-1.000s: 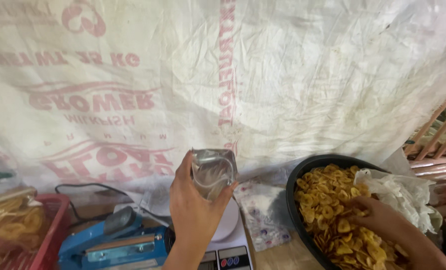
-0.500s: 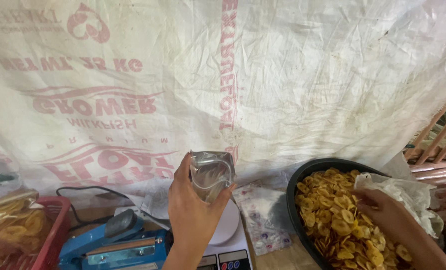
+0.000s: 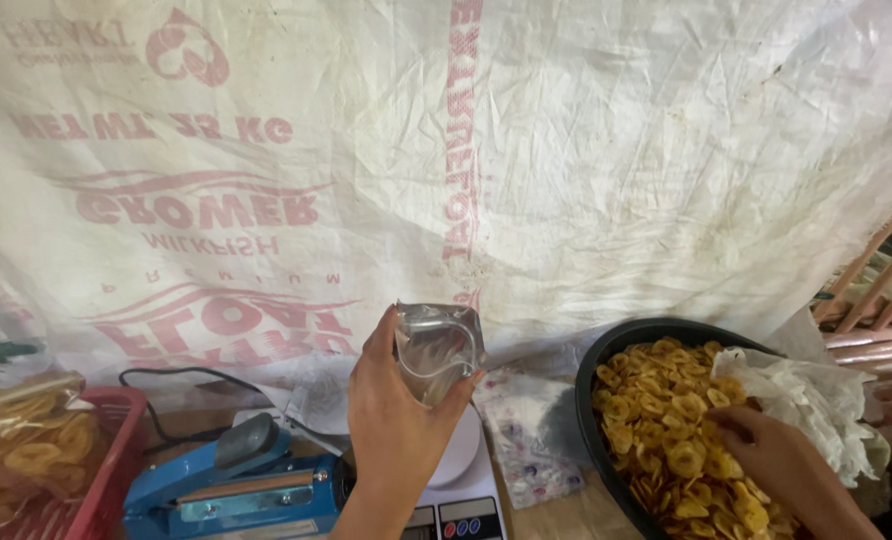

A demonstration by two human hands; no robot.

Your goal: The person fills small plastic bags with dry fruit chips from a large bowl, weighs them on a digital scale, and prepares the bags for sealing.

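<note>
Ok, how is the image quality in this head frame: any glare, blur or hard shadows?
Head view: soft, even daylight with no hard shadows; slight glare on the small clear plastic bag held up by the left hand; the right hand in the black bowl of yellow chips looks sharp; straight edges bow slightly near the frame's corners.

Soft, even daylight fills the view, and the white woven sack sheet (image 3: 566,150) behind glows as if lit from the back. Shadows are faint, darkest inside the black bowl (image 3: 626,340). The clear plastic pouch (image 3: 438,345) catches slight glare. Focus is fairly sharp; the edges bend slightly and soften.
</note>
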